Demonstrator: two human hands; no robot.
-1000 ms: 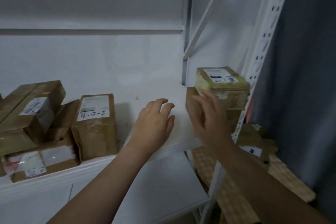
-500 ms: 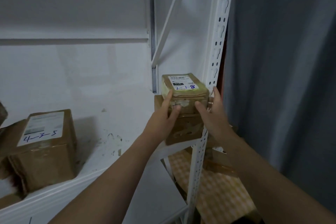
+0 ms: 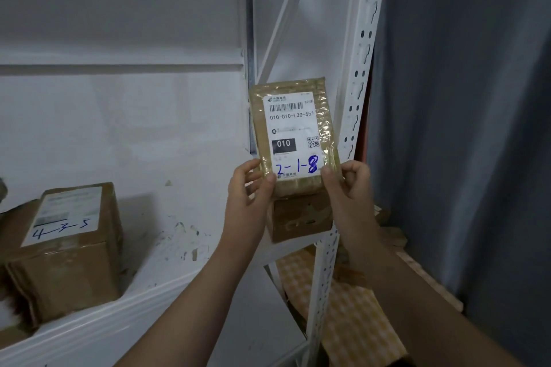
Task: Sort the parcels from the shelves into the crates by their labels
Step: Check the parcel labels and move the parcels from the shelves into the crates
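- The parcel point(image 3: 293, 134) is pinched at its lower corners by the left grip point(image 3: 250, 185) and right grip point(image 3: 347, 185)
- It is judged light and stiff, with slippery glossy tape, so the edges are best held

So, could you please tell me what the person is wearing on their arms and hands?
Nothing that shows. The left hand and the right hand are bare: no gloves, and no rings visible on the fingers. The left forearm and the right forearm are uncovered down to the frame's edge, with no sleeve, watch or wristband in sight.
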